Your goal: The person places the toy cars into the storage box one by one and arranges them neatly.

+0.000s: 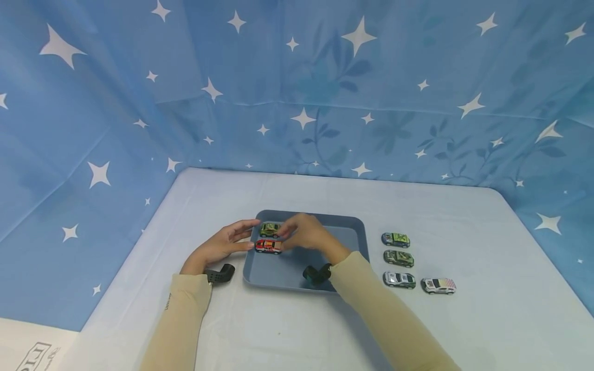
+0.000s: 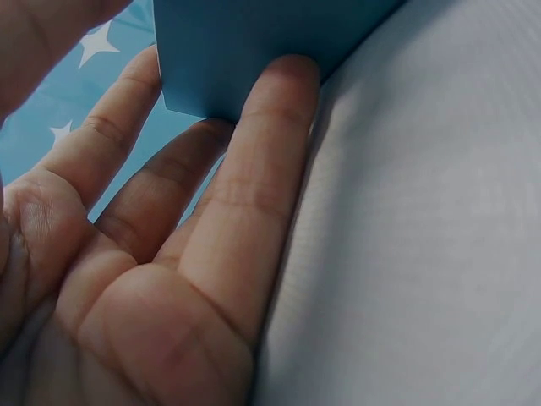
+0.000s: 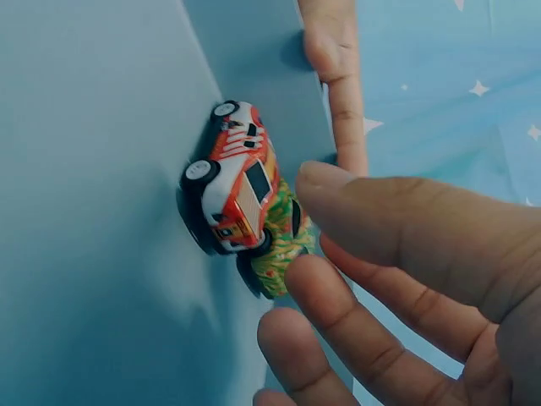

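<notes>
So there's a big blue fabric backdrop [image 1: 260, 149] hung behind the white, round-cornered desk [image 1: 482, 335], and it's around the left and right sides too. It's covered in white four-pointed stars [image 1: 359, 36], some chunky, some tiny, plus darker blue leafy sprigs [image 1: 320, 133], mostly toward the middle and right. Pretty creased, tbh. Down in the bottom left corner there's a flat off-white surface [image 1: 18, 335] with dark boxed lettering [image 1: 34, 356], cut off by the edge of the head view.
</notes>
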Motion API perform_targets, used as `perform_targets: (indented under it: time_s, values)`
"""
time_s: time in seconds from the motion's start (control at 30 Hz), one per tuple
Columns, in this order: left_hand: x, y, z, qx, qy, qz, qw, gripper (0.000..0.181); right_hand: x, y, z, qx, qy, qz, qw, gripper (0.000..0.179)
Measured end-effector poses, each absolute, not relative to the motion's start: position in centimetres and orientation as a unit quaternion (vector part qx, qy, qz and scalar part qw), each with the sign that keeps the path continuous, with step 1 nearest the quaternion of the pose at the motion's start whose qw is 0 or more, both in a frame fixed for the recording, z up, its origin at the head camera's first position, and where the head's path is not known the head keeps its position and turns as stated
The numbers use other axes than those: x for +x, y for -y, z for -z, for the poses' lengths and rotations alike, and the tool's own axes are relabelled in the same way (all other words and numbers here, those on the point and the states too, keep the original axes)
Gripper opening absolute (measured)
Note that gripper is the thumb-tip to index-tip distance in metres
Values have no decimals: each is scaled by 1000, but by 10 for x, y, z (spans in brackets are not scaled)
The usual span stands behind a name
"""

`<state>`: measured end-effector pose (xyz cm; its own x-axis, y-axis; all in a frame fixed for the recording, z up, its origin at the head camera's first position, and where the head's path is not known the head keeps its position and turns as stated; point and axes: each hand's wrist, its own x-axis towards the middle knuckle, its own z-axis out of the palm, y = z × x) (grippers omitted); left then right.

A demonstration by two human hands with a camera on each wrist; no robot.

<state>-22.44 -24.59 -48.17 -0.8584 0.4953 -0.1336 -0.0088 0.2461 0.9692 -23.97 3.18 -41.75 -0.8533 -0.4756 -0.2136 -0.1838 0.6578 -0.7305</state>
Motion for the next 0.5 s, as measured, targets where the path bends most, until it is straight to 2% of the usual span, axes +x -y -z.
perform_targets:
  time_s: [0.5]
  values:
    - [-225,245,483,158,-758,-597,212,71,-238,-62,414,-180,-818,482,258,42]
